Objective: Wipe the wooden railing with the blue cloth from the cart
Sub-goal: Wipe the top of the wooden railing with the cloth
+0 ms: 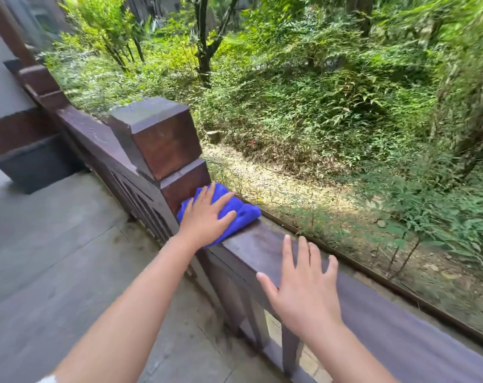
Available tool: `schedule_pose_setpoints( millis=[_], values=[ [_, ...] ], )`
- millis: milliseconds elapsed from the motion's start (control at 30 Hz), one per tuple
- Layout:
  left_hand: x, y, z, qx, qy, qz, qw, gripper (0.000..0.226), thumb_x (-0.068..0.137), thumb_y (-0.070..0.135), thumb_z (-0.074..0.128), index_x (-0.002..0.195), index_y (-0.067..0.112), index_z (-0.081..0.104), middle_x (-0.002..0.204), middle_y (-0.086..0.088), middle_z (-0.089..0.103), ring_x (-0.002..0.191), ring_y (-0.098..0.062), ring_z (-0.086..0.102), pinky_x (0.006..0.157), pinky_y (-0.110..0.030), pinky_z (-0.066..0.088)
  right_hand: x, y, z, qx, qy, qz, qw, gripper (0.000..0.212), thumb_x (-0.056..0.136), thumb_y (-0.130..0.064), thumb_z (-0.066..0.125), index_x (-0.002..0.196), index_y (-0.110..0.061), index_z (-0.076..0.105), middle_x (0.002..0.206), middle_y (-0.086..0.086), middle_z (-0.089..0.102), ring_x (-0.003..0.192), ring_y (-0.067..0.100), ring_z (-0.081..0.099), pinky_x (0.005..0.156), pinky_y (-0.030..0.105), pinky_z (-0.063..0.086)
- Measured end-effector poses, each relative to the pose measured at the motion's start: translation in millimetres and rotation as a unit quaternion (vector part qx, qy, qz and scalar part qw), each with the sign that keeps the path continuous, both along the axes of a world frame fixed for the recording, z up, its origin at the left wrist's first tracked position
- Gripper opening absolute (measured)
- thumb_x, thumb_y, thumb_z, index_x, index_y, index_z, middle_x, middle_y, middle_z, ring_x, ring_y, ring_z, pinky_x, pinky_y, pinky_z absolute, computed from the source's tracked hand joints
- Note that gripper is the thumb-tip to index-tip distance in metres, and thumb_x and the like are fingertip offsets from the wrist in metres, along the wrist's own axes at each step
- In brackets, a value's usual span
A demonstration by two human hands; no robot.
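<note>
The dark wooden railing (265, 246) runs from lower right up to a square post (163, 139) at centre left. A bunched blue cloth (243, 215) lies on the rail's flat top, right against the foot of the post. My left hand (205, 217) presses flat on the cloth with fingers spread, covering its near half. My right hand (304, 288) rests palm down on the bare rail top a little nearer to me, fingers apart and holding nothing.
Grey stone paving (55, 258) lies to the left of the railing. A dark grey plinth (33, 164) stands at the wall, left. Beyond the rail the ground drops to gravel and dense green plants (317, 106). The cart is out of sight.
</note>
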State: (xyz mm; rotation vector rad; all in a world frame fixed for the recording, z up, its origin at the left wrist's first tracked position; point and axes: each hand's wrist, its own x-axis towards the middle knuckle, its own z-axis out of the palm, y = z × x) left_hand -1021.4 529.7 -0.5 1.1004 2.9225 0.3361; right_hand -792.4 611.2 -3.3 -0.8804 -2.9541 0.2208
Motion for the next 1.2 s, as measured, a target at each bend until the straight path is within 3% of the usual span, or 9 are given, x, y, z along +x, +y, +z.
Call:
schedule_pose_setpoints(
  millis=[267,400,533,633,733,800,867,967,1200],
  values=[
    [38.8,10.7,-10.6,0.075,0.0,0.121,0.99,0.059,0.086,0.05,0.039,0.141,0.03,0.027,0.156,-0.013,0.013,0.144,-0.027,0.007,0.115,-0.049,0.008,-6.9,-1.2,-0.1,0.004,0.037,0.003,0.999,0.078,0.087,-0.061,0.02,0.145,-0.011,0.006,0.153,0.014,0.02,0.138,0.027,0.021,0.112,0.05,0.015],
    [75.6,-1.5,-16.1,0.123,0.013,0.07,0.99,0.057,0.087,0.042,0.044,0.14,0.025,0.031,0.155,-0.012,0.017,0.143,-0.026,0.01,0.117,-0.045,0.01,-4.7,0.5,-0.1,-0.021,0.053,0.01,0.998,0.072,0.089,-0.054,0.025,0.144,-0.011,0.009,0.154,0.015,0.018,0.138,0.027,0.019,0.114,0.045,0.012],
    [116.4,-16.5,-20.7,0.211,-0.014,0.009,0.977,0.052,0.09,0.033,0.047,0.139,0.02,0.035,0.155,-0.007,0.018,0.144,-0.017,0.009,0.116,-0.029,0.006,-3.2,3.2,3.7,-0.073,0.099,0.018,0.992,0.071,0.088,-0.044,0.034,0.145,-0.014,0.004,0.155,0.012,0.017,0.141,0.024,0.016,0.116,0.041,0.009],
    [138.7,-21.8,-21.1,0.211,-0.012,-0.036,0.977,0.05,0.092,0.035,0.044,0.14,0.022,0.034,0.155,-0.003,0.019,0.144,-0.012,0.008,0.114,-0.021,0.004,-2.1,6.4,9.7,-0.128,0.126,0.078,0.981,0.07,0.088,-0.033,0.037,0.145,-0.027,-0.001,0.158,0.005,-0.001,0.144,0.019,-0.001,0.117,0.041,0.002],
    [147.9,-28.7,-18.3,0.202,-0.05,-0.1,0.973,0.057,0.09,0.034,0.041,0.143,0.026,0.024,0.155,0.009,0.011,0.143,-0.006,0.001,0.114,-0.018,0.001,0.7,13.3,12.3,-0.114,0.104,0.158,0.975,0.06,0.092,-0.025,0.036,0.146,-0.026,0.009,0.158,-0.001,-0.005,0.144,0.015,-0.011,0.117,0.039,0.001],
    [152.3,-37.4,-17.1,0.24,-0.12,-0.112,0.957,0.07,0.079,0.026,0.044,0.143,0.031,0.016,0.152,0.017,0.002,0.141,0.001,-0.007,0.113,-0.013,-0.004,4.4,18.7,13.3,-0.078,0.092,0.178,0.977,0.055,0.094,-0.022,0.037,0.145,-0.025,0.016,0.158,-0.003,0.0,0.144,0.014,-0.008,0.117,0.038,0.0],
    [158.3,-44.8,-23.0,0.278,-0.1,-0.086,0.952,0.078,0.074,0.022,0.052,0.142,0.034,0.016,0.152,0.013,0.006,0.141,0.0,-0.005,0.112,-0.009,-0.003,7.9,20.8,16.2,-0.041,0.107,0.205,0.972,0.058,0.092,-0.017,0.041,0.144,-0.027,0.018,0.158,-0.002,0.005,0.145,0.017,-0.005,0.117,0.038,0.002],
    [169.6,-42.8,-34.8,0.311,-0.065,-0.049,0.947,0.071,0.075,0.017,0.064,0.139,0.025,0.033,0.147,0.007,0.019,0.14,-0.009,0.012,0.111,-0.008,0.002,10.1,20.2,21.4,-0.025,0.09,0.274,0.957,0.06,0.086,-0.007,0.042,0.142,-0.027,0.029,0.156,0.002,0.016,0.145,0.019,0.008,0.117,0.036,0.006],
    [188.0,-33.7,-39.7,0.349,-0.015,-0.002,0.937,0.056,0.071,0.003,0.067,0.124,0.016,0.055,0.135,0.005,0.042,0.127,-0.015,0.037,0.11,-0.011,0.016,18.7,29.1,28.1,-0.076,0.029,0.297,0.952,0.054,0.086,-0.024,0.053,0.137,-0.024,0.037,0.149,0.001,0.036,0.138,0.015,0.029,0.109,0.029,0.027]
  ],
)
